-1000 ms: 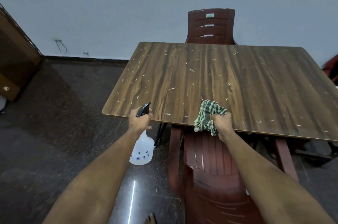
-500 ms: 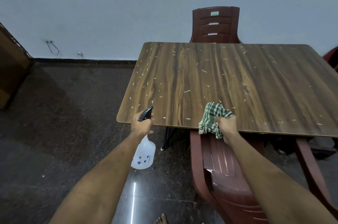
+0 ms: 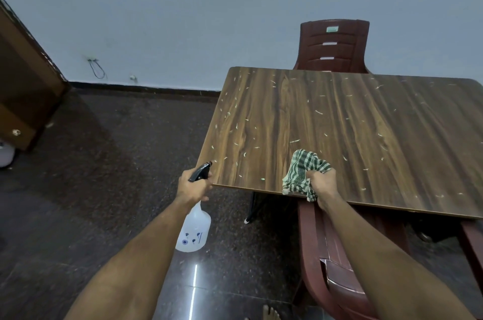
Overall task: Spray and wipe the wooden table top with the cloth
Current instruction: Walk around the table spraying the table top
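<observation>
Brown wood-grain table top (image 3: pixel 339 136), pale flecks all over. Left hand (image 3: pixel 192 186) grips translucent spray bottle (image 3: pixel 194 228), black nozzle toward 1 o'clock at near-left corner. Right hand (image 3: pixel 322 183) bunches green checked cloth (image 3: pixel 300 173) on near edge, nearer the flecks.

One wooden table (image 3: pixel 339 131), its top strewn with dozens of pale flecks (image 3: pixel 294 141) too small and too many to count exactly. Two maroon plastic chairs: one (image 3: pixel 333 45) beyond the far edge, one (image 3: pixel 326 254) tucked under the near edge. A dark red upright (image 3: pixel 473 249) at lower right may belong to a third chair, though too little of it shows to tell. One translucent spray bottle (image 3: pixel 193 230), in the person's left hand (image 3: pixel 192 186). One green-and-white checked cloth (image 3: pixel 302 172), in the right hand (image 3: pixel 322 185). Two hands, two bare forearms. One bare foot (image 3: pixel 270 313) at the bottom edge. One brown wooden cabinet (image 3: pixel 23 84) at left. One loop of wire (image 3: pixel 96 70) on the wall.
</observation>
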